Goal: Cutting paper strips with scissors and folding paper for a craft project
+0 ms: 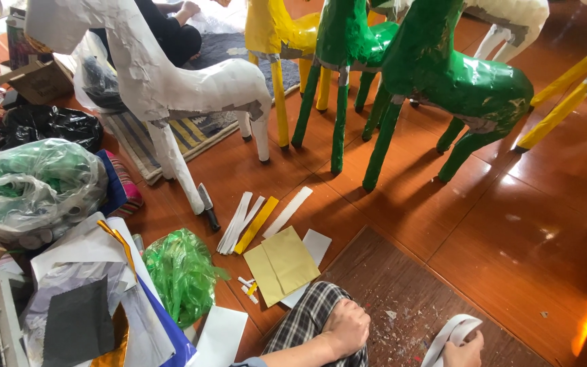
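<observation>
The left hand (345, 327) is seen at the bottom edge, its fingers (361, 319) curled shut into a loose fist and rested on a knee in checked trousers (307, 319); nothing is held in it. The right hand (465, 353) is partly cut off by the frame, and its fingers are closed around a looped white paper strip (448, 334), which rises just above them and bends over to the left.

Beyond the left fingers, on the wooden floor (511, 231), a yellow paper sheet (282, 264) is laid over a white sheet (315, 246). Further out from them, cut white strips (239, 221) and one yellow strip (257, 224) are spread side by side, with a knife (207, 206) just beside them. To the left of the left fingers a crumpled green plastic bag (181, 272) is found.

Well away from both hands, paper-covered animal figures are stood on the floor: a white figure (157, 81), a yellow figure (276, 34) and two green ones, the nearer green figure (456, 81) straight ahead of the right fingers. Under the hands a dark mat (402, 285) is scattered with paper scraps.
</observation>
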